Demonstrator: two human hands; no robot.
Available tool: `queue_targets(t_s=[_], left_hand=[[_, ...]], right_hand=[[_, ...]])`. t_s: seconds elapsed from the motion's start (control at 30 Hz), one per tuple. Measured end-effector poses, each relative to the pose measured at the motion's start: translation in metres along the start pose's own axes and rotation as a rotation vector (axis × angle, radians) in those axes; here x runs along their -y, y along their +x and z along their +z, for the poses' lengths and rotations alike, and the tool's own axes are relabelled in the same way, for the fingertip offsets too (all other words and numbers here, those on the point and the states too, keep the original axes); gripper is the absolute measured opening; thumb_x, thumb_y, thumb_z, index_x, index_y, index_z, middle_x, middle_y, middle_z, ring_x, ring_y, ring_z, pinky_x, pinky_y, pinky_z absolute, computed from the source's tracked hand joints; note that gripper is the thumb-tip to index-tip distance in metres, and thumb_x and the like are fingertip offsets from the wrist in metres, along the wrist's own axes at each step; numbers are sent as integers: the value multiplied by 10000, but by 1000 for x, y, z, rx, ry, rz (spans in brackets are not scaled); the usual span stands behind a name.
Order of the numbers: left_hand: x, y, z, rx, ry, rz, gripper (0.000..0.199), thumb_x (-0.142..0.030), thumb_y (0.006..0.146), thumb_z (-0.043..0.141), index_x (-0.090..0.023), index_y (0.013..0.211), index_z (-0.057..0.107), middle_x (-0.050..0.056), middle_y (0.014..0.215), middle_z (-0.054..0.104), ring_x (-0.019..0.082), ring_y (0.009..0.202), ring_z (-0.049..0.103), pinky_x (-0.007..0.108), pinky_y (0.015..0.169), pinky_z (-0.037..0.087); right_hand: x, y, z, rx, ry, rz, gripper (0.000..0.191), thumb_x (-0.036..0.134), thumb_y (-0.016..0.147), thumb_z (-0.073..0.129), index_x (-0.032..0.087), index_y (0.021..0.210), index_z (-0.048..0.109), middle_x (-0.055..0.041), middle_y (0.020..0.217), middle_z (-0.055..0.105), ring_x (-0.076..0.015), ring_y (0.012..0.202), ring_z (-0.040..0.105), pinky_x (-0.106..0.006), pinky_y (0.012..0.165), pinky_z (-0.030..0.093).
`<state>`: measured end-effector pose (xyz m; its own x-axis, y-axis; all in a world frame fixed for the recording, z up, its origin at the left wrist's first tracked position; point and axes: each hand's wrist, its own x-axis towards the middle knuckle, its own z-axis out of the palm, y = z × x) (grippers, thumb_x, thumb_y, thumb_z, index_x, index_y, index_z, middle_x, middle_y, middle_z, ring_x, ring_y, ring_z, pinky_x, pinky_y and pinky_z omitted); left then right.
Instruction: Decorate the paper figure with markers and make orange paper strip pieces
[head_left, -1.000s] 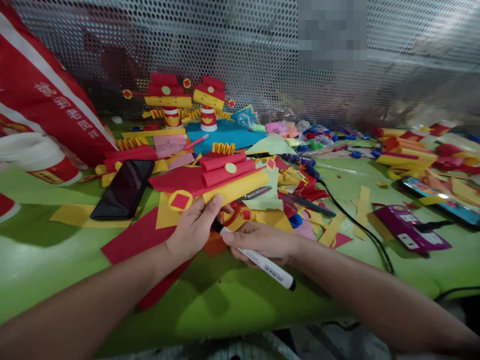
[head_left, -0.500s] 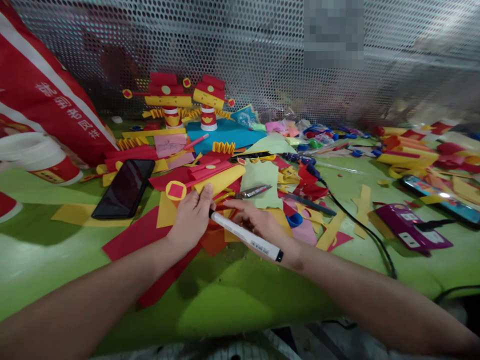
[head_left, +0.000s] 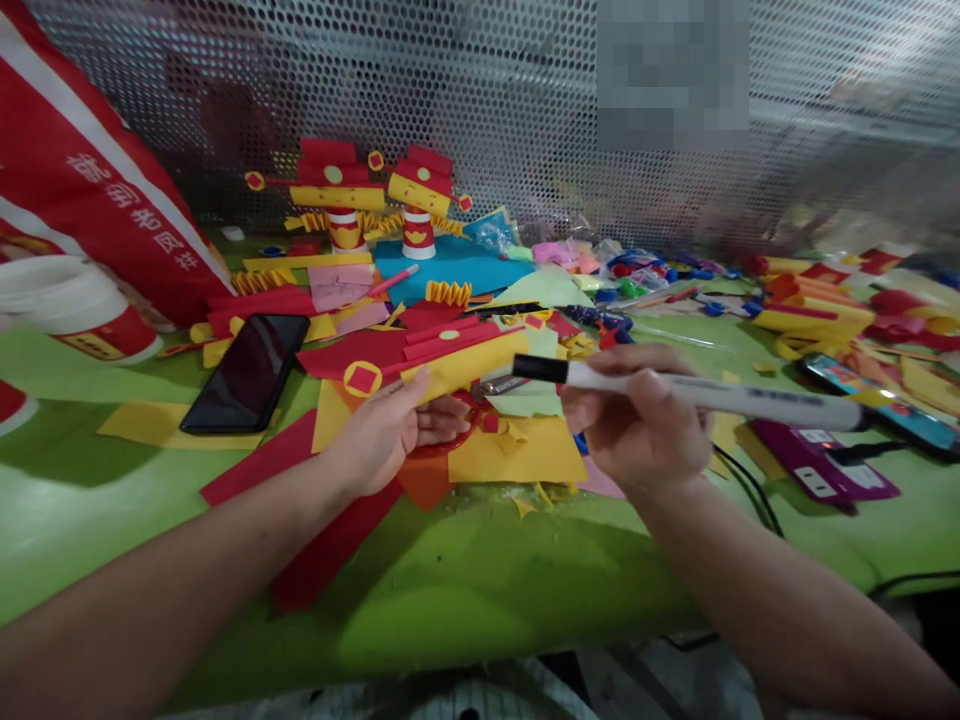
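In my left hand (head_left: 386, 430) is a rolled yellow and red paper piece (head_left: 465, 368), the thumb against the yellow roll and the fingers below. A round yellow tag with a red square (head_left: 363, 379) sticks out at its left end. My right hand (head_left: 649, 415) grips a white marker (head_left: 757, 397), held almost level, its black end (head_left: 541, 368) pointing left close to the roll but apart from it. Scissors (head_left: 499, 385), partly hidden, lie behind the roll. Beneath my left hand are red (head_left: 322, 580), orange and yellow (head_left: 517, 455) paper sheets.
Two paper figures on cups (head_left: 345, 205) stand at the back by a perforated metal screen (head_left: 510, 120). A black phone (head_left: 247, 375) and paper cup (head_left: 112, 320) are at left. A purple power strip (head_left: 817, 470), another phone (head_left: 900, 400) and a cable lie at right.
My right hand has moved right and up with the marker, away from my left hand. The marker now lies nearly level. My left hand's fingers have opened out below the paper roll, which shifted slightly right.
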<state>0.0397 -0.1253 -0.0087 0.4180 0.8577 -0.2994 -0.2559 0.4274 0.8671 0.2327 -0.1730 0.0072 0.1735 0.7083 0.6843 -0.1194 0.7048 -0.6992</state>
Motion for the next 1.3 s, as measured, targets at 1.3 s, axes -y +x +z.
queue_targets(t_s=[1.3], left_hand=[[0, 4, -6, -41, -15, 185, 77, -229, 722, 643, -163, 683, 647, 20, 671, 671, 163, 642, 664, 287, 645, 522]], right_hand=[[-14, -8, 4, 201, -72, 445, 244, 441, 729, 648, 207, 789, 611, 3, 641, 631, -128, 526, 576, -277, 494, 484]])
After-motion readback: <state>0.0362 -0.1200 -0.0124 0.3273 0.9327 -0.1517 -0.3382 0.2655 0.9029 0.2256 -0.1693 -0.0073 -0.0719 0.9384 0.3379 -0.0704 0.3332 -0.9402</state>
